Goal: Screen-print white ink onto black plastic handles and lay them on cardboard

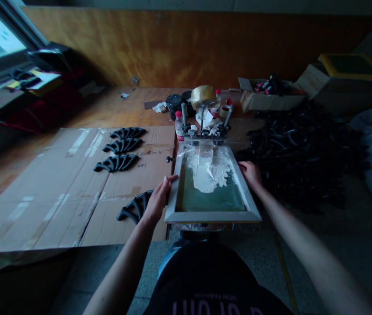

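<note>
While left hand (157,200) holds frame (212,216), right hand (251,174) does likewise.

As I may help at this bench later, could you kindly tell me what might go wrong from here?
The left hand appears close beside the nearest black part and could nudge it. White paste lies unevenly on the framed screen and might smear if tilted. The nearer red-capped bottle, near the screen's far left corner, could be knocked over.

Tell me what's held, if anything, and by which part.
Left hand at the left side of the screen frame, right hand at its right side; whether they grip or merely touch can't be told.
</note>
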The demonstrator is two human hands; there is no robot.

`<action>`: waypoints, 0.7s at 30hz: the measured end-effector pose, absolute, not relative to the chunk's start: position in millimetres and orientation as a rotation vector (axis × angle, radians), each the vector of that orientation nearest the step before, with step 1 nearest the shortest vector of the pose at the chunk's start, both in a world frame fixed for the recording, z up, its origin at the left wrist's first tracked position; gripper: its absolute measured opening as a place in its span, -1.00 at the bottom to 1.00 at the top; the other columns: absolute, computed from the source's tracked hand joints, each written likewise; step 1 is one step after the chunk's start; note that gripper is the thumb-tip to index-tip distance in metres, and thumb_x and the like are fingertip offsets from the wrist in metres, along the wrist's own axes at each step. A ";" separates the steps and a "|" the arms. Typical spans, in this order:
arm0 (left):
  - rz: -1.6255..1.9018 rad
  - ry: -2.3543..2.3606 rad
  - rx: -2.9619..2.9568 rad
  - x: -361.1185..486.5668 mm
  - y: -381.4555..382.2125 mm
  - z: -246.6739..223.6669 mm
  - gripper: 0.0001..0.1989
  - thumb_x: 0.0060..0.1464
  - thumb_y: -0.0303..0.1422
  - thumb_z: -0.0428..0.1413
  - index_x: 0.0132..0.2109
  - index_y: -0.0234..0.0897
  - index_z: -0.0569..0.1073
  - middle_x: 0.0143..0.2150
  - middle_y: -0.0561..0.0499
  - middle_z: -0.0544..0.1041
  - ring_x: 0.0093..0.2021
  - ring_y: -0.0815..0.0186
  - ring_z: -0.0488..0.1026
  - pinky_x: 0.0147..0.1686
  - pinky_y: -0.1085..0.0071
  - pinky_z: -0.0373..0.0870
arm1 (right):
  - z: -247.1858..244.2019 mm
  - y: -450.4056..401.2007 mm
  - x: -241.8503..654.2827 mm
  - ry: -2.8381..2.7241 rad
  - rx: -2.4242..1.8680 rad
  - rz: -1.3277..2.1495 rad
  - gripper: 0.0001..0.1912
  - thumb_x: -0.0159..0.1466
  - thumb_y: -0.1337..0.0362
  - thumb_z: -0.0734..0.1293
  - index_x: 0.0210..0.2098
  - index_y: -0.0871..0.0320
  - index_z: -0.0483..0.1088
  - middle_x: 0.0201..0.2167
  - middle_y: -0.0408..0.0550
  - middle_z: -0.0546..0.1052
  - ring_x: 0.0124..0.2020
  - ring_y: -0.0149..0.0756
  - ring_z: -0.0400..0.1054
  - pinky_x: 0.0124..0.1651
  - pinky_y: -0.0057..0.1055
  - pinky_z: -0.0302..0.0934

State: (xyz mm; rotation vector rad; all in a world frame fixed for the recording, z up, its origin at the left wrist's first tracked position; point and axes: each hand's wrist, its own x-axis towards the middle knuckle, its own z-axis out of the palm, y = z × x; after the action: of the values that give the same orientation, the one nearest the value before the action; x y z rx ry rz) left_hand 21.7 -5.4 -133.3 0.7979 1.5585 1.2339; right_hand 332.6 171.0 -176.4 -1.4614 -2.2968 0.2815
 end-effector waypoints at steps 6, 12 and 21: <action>1.105 1.657 0.659 30.5 -11.2 -211.9 -0.20 0.04 -0.03 0.17 0.36 -0.19 0.14 -0.07 -0.13 0.55 -0.16 0.18 0.52 -0.19 0.35 0.43 | -141.3 191.8 250.8 -2.370 -1.136 0.176 -0.44 0.14 0.26 0.43 0.12 0.16 0.33 0.09 0.13 0.37 0.09 -0.07 0.27 0.12 -0.15 0.19; 1.076 1.614 0.667 22.6 -3.7 -231.8 -0.23 0.00 -0.01 0.19 0.29 -0.27 0.25 -0.09 -0.11 0.56 -0.14 0.23 0.51 -0.17 0.40 0.42 | -153.3 148.3 237.6 -2.830 -0.887 0.325 -0.90 0.22 0.41 0.31 -0.29 0.15 0.46 -0.31 -0.02 0.52 -0.20 -0.19 0.38 -0.14 -0.33 0.23; 1.103 1.604 0.631 25.1 -6.3 -229.3 -0.25 -0.04 0.01 0.20 0.21 -0.32 0.34 -0.09 -0.12 0.56 -0.17 0.24 0.52 -0.19 0.42 0.42 | -151.6 129.1 263.1 -2.862 -0.644 0.387 -0.75 0.14 0.53 0.26 -0.33 0.10 0.48 -0.33 -0.10 0.54 -0.23 -0.25 0.38 -0.21 -0.40 0.19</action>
State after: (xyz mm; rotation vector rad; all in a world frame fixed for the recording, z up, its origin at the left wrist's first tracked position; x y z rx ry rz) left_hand 25.1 -6.3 -229.3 0.6309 1.6039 1.1030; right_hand 263.1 129.1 -151.6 -0.6435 -2.8617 0.3869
